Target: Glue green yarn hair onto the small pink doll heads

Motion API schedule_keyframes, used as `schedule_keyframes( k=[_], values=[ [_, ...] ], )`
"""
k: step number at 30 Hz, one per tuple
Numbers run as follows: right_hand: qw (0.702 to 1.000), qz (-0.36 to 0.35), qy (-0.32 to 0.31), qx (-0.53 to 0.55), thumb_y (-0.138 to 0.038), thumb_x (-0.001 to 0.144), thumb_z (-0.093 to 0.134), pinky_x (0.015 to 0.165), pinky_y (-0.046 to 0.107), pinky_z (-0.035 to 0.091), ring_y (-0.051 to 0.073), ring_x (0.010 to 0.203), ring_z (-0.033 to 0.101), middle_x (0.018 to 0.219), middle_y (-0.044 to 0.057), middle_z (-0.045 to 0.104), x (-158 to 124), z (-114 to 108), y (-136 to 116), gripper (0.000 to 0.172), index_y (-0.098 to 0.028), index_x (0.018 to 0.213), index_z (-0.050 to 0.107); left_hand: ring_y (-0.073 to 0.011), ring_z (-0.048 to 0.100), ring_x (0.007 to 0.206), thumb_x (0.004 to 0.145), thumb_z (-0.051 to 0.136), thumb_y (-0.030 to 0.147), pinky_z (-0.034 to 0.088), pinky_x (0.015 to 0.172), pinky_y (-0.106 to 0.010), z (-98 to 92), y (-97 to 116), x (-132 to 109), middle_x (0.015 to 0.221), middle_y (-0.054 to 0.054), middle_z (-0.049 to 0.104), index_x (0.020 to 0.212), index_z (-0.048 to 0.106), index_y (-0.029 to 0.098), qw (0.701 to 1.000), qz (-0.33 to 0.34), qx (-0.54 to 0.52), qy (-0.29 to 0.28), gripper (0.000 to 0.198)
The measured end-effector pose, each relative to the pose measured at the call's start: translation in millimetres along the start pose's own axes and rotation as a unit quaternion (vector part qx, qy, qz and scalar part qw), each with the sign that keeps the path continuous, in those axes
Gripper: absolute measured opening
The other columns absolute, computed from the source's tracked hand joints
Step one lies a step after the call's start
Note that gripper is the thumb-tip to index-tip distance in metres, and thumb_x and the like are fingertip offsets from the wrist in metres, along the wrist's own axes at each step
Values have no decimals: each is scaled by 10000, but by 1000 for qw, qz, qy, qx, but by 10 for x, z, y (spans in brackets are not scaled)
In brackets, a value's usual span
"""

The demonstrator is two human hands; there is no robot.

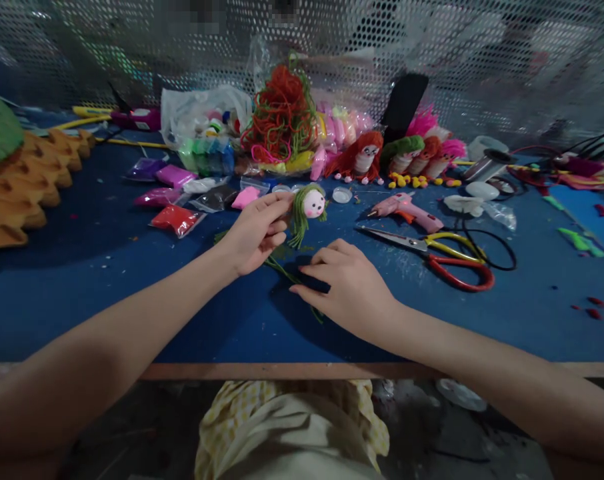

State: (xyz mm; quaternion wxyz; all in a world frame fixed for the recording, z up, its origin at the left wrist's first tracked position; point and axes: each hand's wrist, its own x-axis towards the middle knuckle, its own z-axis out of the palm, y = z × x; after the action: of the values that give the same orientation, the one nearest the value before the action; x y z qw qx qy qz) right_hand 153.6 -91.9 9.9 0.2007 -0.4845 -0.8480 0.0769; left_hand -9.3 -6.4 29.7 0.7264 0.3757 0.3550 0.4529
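Between the thumb and fingers of my left hand (262, 230) is a small doll head (314, 204). It has a white face with dark eyes, pink cheeks and green yarn hair hanging down. My right hand (349, 283) is lower and to the right, palm toward the table, thumb and forefinger apart with a gap between them. Just under its fingertips, green yarn strands (282, 269) lie on the blue table; I see no strand gripped. Right of the hands rest scissors (427, 245) with one yellow and one red handle, and a pink glue gun (407, 210).
Finished yarn-haired dolls (366, 159) stand at the back right, beside a heap of red and green yarn (285, 113). Several packets of coloured clay, one a red packet (175, 219), lie left of centre. An orange egg-crate-like piece (42, 173) stands at far left. Perforated metal mesh (132, 53) closes the back.
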Motion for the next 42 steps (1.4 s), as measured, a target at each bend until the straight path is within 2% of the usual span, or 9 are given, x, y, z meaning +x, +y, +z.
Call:
schedule_keyframes(
  k=[6,9,13,17,22,27,31,36,42],
  values=[
    [997,-44,-22,-53,-252,983,576,786,418,417,254,922,522,831,71,731,55,13,15,273,-204,829,796,15,267,362,943,561,92,184,302,-83,-37,22,49,593,93,389,753,566,136,1000,11,-6,4,195],
    [987,-115,-29,-111,-157,970,563,777,394,411,252,949,517,846,91,708,97,-17,39,234,-144,841,758,14,265,359,941,556,88,179,303,-86,-57,27,67,587,93,385,744,561,139,1000,13,-5,5,203],
    [948,-246,2,-202,-130,976,528,850,379,434,268,1062,518,905,102,700,110,-60,126,216,-128,867,714,13,262,357,938,579,119,180,308,-86,-63,39,76,574,97,368,766,588,138,1000,5,17,4,174],
    [933,-317,25,-168,-192,1002,522,963,369,455,249,1132,519,977,72,723,80,-203,274,188,-153,936,694,12,258,359,934,588,128,178,308,-82,-65,34,73,576,97,369,777,592,138,1000,-6,22,0,157],
    [945,-288,126,-85,-171,959,602,946,379,513,230,1080,585,1014,53,750,14,-446,425,67,-182,1011,644,11,269,365,911,600,122,173,295,-83,-45,-17,31,593,90,386,778,606,126,999,-45,7,-16,133],
    [947,-245,206,20,-84,905,622,839,362,585,211,985,698,933,54,758,-39,-503,464,163,-209,1007,649,6,259,361,872,643,133,164,289,-80,55,-82,-41,567,90,365,752,622,127,994,-99,29,-37,121],
    [947,-228,224,34,-86,907,619,797,352,608,205,931,738,907,44,769,-48,-496,455,188,-231,1001,693,11,266,364,885,627,123,163,291,-79,110,-100,-81,582,77,401,752,636,119,989,-126,56,-51,133],
    [949,-232,212,18,-117,907,656,787,384,615,216,911,735,918,25,786,-47,-523,483,212,-276,1026,729,7,247,371,914,602,149,181,312,-70,118,-115,-99,545,77,367,772,684,121,982,-145,94,-74,166],
    [944,-246,217,-25,-118,890,692,814,382,617,211,918,722,942,39,783,-65,-519,513,237,-242,1089,730,2,238,376,943,572,164,175,320,-79,144,-126,-108,535,63,391,766,696,124,978,-150,118,-88,220]
  ],
)
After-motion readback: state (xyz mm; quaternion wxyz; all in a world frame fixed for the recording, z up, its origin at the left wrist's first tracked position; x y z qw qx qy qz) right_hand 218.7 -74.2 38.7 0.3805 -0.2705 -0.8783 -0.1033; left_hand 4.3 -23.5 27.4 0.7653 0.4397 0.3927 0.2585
